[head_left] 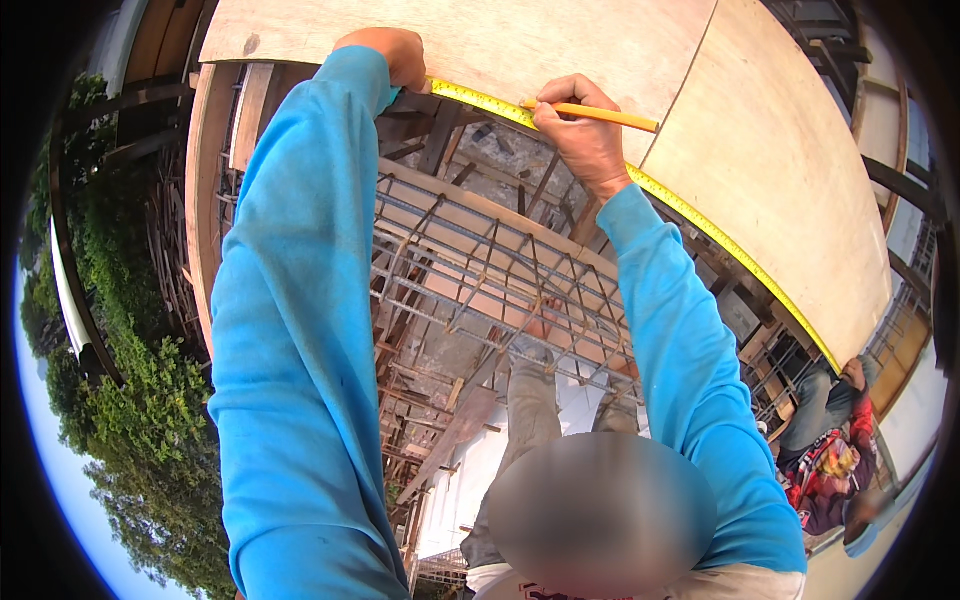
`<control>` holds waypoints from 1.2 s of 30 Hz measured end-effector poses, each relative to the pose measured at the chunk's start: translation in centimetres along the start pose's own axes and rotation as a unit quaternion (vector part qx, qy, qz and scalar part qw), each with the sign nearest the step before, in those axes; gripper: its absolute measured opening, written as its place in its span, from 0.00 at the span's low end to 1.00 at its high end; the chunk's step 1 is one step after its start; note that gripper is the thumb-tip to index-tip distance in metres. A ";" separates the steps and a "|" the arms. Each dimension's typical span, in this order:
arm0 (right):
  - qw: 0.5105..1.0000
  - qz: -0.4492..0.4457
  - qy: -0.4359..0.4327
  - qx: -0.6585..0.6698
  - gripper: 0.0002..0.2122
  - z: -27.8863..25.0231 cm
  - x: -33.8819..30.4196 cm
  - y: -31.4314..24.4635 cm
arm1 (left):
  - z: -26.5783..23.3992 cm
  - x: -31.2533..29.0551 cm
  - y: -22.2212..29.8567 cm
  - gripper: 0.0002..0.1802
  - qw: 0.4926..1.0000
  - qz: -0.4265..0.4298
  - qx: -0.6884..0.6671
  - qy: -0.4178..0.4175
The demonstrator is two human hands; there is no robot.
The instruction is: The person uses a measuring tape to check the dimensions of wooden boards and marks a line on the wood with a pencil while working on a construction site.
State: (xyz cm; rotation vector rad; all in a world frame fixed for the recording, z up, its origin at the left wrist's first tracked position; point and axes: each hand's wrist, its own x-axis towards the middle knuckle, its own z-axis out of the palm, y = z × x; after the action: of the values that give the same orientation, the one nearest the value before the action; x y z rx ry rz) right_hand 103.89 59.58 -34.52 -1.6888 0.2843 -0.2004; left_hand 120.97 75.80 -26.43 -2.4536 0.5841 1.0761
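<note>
A yellow tape measure (720,228) runs along the near edge of a plywood sheet (520,35) and on past a second plywood sheet (790,160). At the tape's left end, my left hand (392,58) is closed on it against the board edge, its fingertips partly hidden. My right hand (583,140) pinches a yellow-orange pencil (612,117), whose tip points left at the tape and the board. The heel of this hand lies over part of the tape. At the tape's far right end, a co-worker's hand (853,374) is at the board corner.
Below the boards lies a steel rebar cage (500,265) with wooden formwork around it. A co-worker (825,440) in red patterned clothing crouches at the right. Timber scaffolding (425,400) stands beneath me, and trees (140,430) grow at the left.
</note>
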 end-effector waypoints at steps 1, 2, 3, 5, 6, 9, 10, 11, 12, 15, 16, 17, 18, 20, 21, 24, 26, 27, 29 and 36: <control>1.000 0.005 -0.010 0.001 0.04 -0.2 0.0 -0.2 | 0.0 -0.1 0.1 0.19 1.000 -0.002 0.005 -0.001; 1.000 0.009 -0.019 0.002 0.04 -0.3 0.0 -0.2 | -0.1 -0.1 0.2 0.19 1.000 -0.003 0.010 -0.002; 1.000 0.004 -0.008 0.004 0.04 -0.2 0.0 -0.1 | -0.1 -0.2 0.2 0.19 1.000 -0.002 0.010 -0.004; 1.000 -0.007 0.014 0.009 0.04 0.2 0.0 -0.1 | -0.3 -0.3 0.0 0.19 1.000 0.000 0.009 -0.010; 1.000 0.000 -0.001 0.010 0.04 0.1 0.0 -0.2 | -0.2 -0.3 0.0 0.19 1.000 0.000 0.008 -0.010; 0.999 0.011 -0.028 0.022 0.04 -0.3 0.2 -0.2 | -0.1 -0.1 0.1 0.19 1.000 -0.003 0.010 -0.008; 0.999 0.010 -0.026 0.030 0.04 -0.2 0.3 0.0 | -0.2 -0.1 0.1 0.19 1.000 -0.008 0.010 -0.006; 0.999 0.009 -0.024 0.035 0.04 -0.3 0.4 -0.1 | -0.3 -0.1 0.3 0.19 1.000 -0.010 0.008 -0.003; 0.998 0.033 -0.037 0.041 0.04 -0.6 0.6 -0.2 | -0.4 -0.2 0.5 0.19 1.000 -0.013 0.007 -0.003; 0.984 0.121 -0.066 0.114 0.05 -1.8 1.6 -0.6 | -0.6 0.3 0.6 0.18 1.000 -0.020 -0.002 0.000; 0.978 0.119 -0.027 0.169 0.05 -2.2 1.2 -0.8 | -0.2 0.5 0.3 0.17 1.000 -0.022 -0.010 0.001; 0.969 0.112 0.013 0.221 0.06 -2.7 0.6 -0.9 | 0.0 1.0 0.0 0.17 1.000 -0.023 -0.019 0.005; 0.955 0.105 0.051 0.273 0.06 -3.4 -0.2 -1.2 | 0.4 0.8 0.0 0.16 1.000 -0.021 -0.009 0.012; 0.955 0.102 0.072 0.268 0.09 -6.0 -4.2 -3.0 | -0.3 0.5 0.0 0.16 1.000 0.006 -0.015 -0.023; 0.949 0.118 0.080 0.282 0.10 -7.3 -6.9 -4.6 | -0.4 0.4 -0.1 0.17 0.999 0.009 -0.024 -0.023; 0.938 0.219 0.103 0.250 0.12 -10.2 -16.7 -4.6 | 0.1 0.1 -0.1 0.19 0.998 0.014 -0.056 0.000; 0.919 0.304 0.100 0.231 0.12 -12.2 -23.7 -3.0 | 0.8 -1.6 0.6 0.19 0.999 0.002 -0.044 -0.016; 0.905 0.349 0.090 0.225 0.13 -13.0 -26.7 -2.9 | 2.8 -1.4 -1.8 0.19 0.998 0.047 -0.001 -0.035; 0.883 0.411 0.113 0.199 0.14 -16.2 -32.1 -1.9 | 2.4 -4.6 1.2 0.20 0.995 0.066 -0.041 -0.067; 0.786 0.533 0.186 0.254 0.21 -23.3 -36.5 -0.6 | 7.7 -14.7 4.3 0.22 0.952 0.210 -0.165 -0.151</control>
State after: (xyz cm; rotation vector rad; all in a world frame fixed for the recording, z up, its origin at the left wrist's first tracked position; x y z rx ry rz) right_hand 62.31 48.61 -29.62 -0.7410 1.3091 0.2370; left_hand 105.13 79.22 -20.93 -2.4141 0.9119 1.8100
